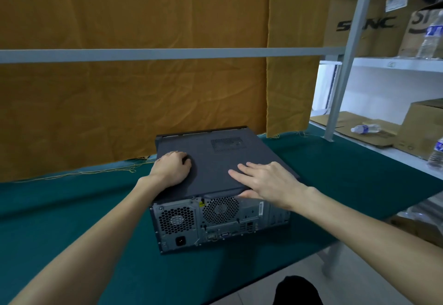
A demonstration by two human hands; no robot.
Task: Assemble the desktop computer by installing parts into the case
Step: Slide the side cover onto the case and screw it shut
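Note:
A dark grey desktop computer case (215, 220) lies flat on the green table (72, 208), its rear panel with fans and ports facing me. Its dark cover panel (213, 160) sits on top, with a small vent grille near the far edge. My left hand (171, 169) rests on the cover's left side with fingers curled under, knuckles down. My right hand (266, 181) lies flat on the cover's near right part, fingers straight, thumb hooked under the cover's rear lip.
A mustard cloth (134, 93) hangs behind the table from a grey rail (143, 54). A metal shelf at the right holds cardboard boxes (366, 16) and water bottles (365, 128). Loose yellow threads (96, 171) lie on the table behind the case.

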